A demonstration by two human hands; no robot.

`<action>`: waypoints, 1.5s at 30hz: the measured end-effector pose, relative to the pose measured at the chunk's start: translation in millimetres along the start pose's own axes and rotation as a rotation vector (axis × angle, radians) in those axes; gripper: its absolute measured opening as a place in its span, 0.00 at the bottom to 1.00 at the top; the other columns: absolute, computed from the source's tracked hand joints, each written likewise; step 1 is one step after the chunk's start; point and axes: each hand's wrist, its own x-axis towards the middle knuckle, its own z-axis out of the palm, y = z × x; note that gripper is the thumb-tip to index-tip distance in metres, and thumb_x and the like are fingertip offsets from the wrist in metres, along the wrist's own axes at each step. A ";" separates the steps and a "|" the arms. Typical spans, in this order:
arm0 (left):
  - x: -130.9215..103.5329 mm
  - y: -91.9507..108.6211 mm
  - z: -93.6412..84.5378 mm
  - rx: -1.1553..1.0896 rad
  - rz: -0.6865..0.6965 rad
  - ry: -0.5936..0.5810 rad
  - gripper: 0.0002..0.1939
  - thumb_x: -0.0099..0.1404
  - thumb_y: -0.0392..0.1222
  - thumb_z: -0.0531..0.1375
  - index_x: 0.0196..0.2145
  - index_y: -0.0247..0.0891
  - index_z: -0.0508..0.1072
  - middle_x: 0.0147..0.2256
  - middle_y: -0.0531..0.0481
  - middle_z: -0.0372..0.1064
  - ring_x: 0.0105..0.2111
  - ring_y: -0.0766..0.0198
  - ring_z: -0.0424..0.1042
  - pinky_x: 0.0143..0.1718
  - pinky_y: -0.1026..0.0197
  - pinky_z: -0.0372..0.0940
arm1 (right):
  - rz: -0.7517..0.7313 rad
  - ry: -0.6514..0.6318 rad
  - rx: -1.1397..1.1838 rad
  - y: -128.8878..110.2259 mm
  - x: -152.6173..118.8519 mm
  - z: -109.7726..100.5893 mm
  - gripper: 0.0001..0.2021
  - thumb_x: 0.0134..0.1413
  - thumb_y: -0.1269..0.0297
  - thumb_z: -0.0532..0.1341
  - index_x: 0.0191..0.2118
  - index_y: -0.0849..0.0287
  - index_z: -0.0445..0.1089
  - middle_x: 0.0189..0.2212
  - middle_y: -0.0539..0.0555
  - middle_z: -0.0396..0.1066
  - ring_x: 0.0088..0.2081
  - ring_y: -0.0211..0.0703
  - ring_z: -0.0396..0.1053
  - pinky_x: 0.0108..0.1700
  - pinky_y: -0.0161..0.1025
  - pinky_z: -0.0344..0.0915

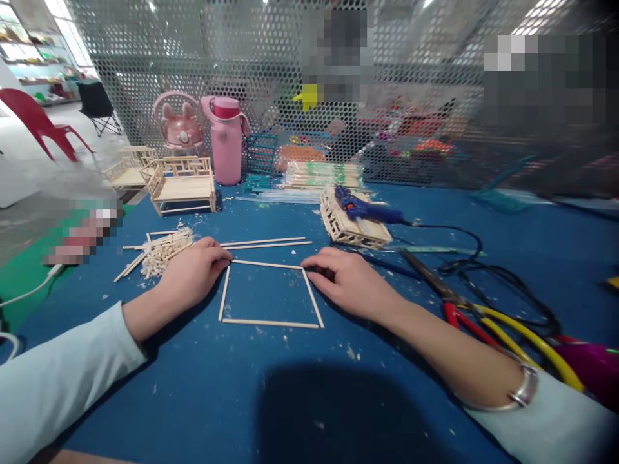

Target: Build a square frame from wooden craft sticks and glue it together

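Observation:
Four-sided and flat on the blue table, an outline of thin wooden sticks lies between my hands. Its far side is a wooden stick [265, 263], pinched at the left end by my left hand [196, 270]. At the other end of that stick, the bent fingers of my right hand [345, 280] close on its tip near the corner. The left side stick [224, 294], right side stick [313, 298] and near stick [271, 323] rest on the table. Just beyond, two longer sticks [275, 243] lie side by side.
A pile of short sticks [167, 251] sits left. Behind stand a miniature stick bench [184, 187] and a pink bottle [227, 145]. A blue glue gun [370, 209] rests on a stick model [355, 229]. Red-and-yellow-handled scissors [464, 306] and black cable [476, 238] lie right.

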 end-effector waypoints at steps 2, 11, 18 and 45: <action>-0.7 0.3 0.2 0.001 -0.012 -0.005 0.15 0.64 0.42 0.49 0.37 0.38 0.75 0.37 0.47 0.68 0.35 0.60 0.69 0.38 0.58 0.64 | 0.000 0.001 0.006 0.2 0.5 0.4 0.10 0.53 0.69 0.54 0.37 0.60 0.73 0.29 0.54 0.69 0.30 0.38 0.65 0.34 0.35 0.61; 15.0 13.2 -12.9 0.017 0.047 0.042 0.14 0.64 0.40 0.50 0.40 0.37 0.75 0.36 0.46 0.70 0.35 0.61 0.69 0.38 0.60 0.64 | 0.039 0.048 0.034 -13.8 -15.9 -14.6 0.06 0.49 0.73 0.53 0.31 0.60 0.67 0.26 0.52 0.67 0.27 0.37 0.63 0.30 0.34 0.58; 40.6 33.4 3.1 0.048 0.278 -0.151 0.12 0.63 0.41 0.54 0.38 0.38 0.76 0.35 0.46 0.71 0.37 0.60 0.69 0.40 0.61 0.63 | 0.112 -0.038 0.056 -33.2 -45.7 -13.5 0.05 0.45 0.76 0.53 0.27 0.59 0.63 0.23 0.49 0.64 0.25 0.35 0.59 0.29 0.32 0.54; 33.7 29.6 9.1 0.004 0.308 -0.096 0.12 0.64 0.38 0.52 0.32 0.38 0.76 0.31 0.48 0.70 0.33 0.62 0.69 0.36 0.62 0.62 | 0.022 -0.159 0.126 -27.6 -50.7 -14.3 0.05 0.51 0.71 0.56 0.28 0.60 0.70 0.28 0.51 0.68 0.30 0.36 0.64 0.32 0.33 0.56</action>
